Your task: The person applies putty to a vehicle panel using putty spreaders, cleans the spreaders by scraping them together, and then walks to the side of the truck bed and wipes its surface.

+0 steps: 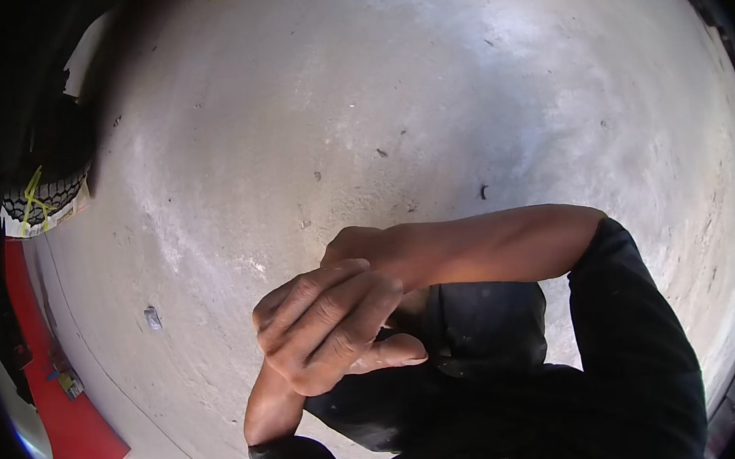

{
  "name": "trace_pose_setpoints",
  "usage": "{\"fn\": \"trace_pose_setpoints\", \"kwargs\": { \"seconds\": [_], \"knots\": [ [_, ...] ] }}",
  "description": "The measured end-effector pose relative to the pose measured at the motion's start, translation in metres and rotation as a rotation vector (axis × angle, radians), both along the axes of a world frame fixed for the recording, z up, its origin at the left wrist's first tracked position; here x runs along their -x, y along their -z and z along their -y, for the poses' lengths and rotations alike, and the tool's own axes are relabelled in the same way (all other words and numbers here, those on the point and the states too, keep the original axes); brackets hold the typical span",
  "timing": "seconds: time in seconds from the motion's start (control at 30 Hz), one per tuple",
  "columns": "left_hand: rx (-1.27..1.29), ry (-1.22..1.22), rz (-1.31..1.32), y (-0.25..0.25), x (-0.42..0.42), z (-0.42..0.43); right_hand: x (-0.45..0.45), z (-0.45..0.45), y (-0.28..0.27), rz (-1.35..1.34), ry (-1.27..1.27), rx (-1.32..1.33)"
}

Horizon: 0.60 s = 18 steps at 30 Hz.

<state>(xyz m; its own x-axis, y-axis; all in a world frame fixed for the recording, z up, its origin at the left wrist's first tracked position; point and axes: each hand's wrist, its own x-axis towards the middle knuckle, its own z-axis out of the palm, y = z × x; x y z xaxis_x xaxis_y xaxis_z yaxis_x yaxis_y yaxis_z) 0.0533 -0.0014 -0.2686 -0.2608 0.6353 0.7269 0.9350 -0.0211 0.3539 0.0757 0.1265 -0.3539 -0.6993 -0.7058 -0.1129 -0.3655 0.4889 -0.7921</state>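
Note:
My left hand (330,326) is in front of my body, its back toward me. Its fingers are bent and pressed together, and the thumb points right. My right hand (353,244) lies just beyond it, at the end of the forearm that reaches in from the right. The left hand overlaps the right one, and the two look to be touching. Whatever may be between them is hidden. The fingers of my right hand are out of sight behind the left hand.
Below is a grey concrete floor (355,75) with small bits of debris. At left, a tyre (47,198) with yellow markings stands near a red surface (50,367). A small grey scrap (153,318) lies on the floor. My dark-clothed legs (492,327) are beneath my arms.

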Motion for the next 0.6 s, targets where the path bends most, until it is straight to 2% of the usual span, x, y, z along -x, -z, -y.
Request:
{"fn": "trace_pose_setpoints", "kwargs": {
  "seconds": [0.1,0.17,0.23,0.3,0.37,0.43,0.5,0.57,0.6],
  "knots": [
    [-0.09,-0.051,0.058,0.014,0.033,-0.012,0.01,0.008,0.0,0.025,-0.008,-0.354],
    [-0.156,-0.094,0.142,0.018,0.048,-0.025,0.019,-0.005,-0.033,0.016,-0.119,-0.598],
    [-0.149,-0.193,0.323,0.018,0.054,-0.039,0.021,-0.012,-0.019,0.107,-0.006,-0.643],
    [-0.127,-0.313,0.436,0.018,0.06,-0.055,0.003,-0.031,-0.021,-0.062,0.162,-0.575],
    [-0.153,-0.442,0.595,0.019,0.053,-0.063,-0.005,-0.039,-0.01,-0.037,0.299,-0.605],
    [-0.104,-0.614,0.925,0.017,0.025,-0.054,-0.016,-0.066,-0.039,0.014,0.511,-0.478],
    [0.346,-0.615,1.195,0.022,-0.009,-0.007,-0.05,-0.09,-0.074,-0.181,1.001,-0.193],
    [0.906,-0.398,0.838,-0.02,-0.059,0.051,-0.091,-0.109,-0.136,-0.22,1.322,-0.191],
    [1.025,-0.393,0.765,-0.056,-0.091,0.072,-0.119,-0.119,-0.153,-0.163,1.399,-0.173]
  ]
}}
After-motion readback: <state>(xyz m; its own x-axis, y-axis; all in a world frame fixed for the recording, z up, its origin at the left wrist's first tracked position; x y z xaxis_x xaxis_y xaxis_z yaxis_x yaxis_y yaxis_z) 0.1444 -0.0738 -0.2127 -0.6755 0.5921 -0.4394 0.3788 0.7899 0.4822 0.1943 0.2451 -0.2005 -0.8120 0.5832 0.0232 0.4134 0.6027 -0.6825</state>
